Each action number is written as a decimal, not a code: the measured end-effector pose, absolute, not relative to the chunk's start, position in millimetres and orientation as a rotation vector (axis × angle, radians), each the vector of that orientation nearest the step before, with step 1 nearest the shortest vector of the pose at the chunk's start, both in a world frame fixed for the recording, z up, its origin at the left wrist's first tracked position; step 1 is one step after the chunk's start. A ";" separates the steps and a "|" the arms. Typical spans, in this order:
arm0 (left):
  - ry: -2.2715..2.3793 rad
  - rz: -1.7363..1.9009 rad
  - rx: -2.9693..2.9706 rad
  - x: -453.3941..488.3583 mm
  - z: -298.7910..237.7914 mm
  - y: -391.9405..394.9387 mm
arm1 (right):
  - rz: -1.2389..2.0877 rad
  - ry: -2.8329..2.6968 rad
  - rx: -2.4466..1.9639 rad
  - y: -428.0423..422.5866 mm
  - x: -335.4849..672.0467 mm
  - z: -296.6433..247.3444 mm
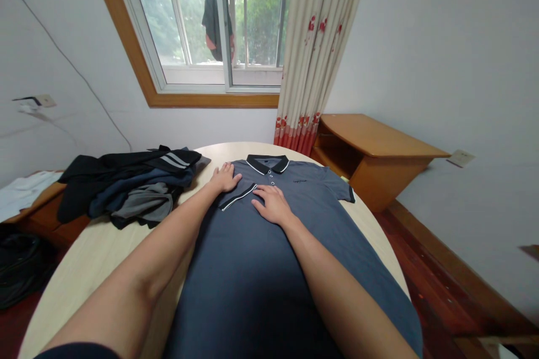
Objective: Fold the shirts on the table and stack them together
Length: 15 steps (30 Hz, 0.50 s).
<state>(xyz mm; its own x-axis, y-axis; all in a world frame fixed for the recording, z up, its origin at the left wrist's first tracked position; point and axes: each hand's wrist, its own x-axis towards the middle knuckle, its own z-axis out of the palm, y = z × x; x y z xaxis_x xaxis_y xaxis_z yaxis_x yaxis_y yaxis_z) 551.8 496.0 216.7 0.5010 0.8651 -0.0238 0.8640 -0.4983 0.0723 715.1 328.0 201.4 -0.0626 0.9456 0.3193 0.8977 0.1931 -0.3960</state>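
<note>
A grey-blue polo shirt [303, 224] with a black collar lies face up on a round pale wooden table [84, 258]. Its left sleeve is folded in over the chest, the black cuff with a white stripe showing. My left hand [224, 177] rests flat on the shirt's left shoulder, fingers stretched out. My right hand [273, 205] lies flat on the chest just below the button placket, beside the folded cuff, fingers spread. Neither hand grips anything.
A heap of dark clothes [130, 185] sits on the table's left side. A low wooden cabinet [370, 151] stands at the right by a flowered curtain [315, 50]. A window [210, 17] is behind. A dark bag [21, 263] lies on the floor at left.
</note>
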 end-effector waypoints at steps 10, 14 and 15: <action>1.459 0.128 2.715 497.0 192.8 412.0 | 0.090 -1.974 -1.711 330.3 716.8 197.7; 1.444 0.222 2.716 484.8 192.8 408.6 | 0.091 -1.987 -1.711 329.8 717.2 198.4; 1.438 0.229 2.712 483.2 193.2 408.3 | 0.096 -1.987 -1.712 329.6 717.1 198.8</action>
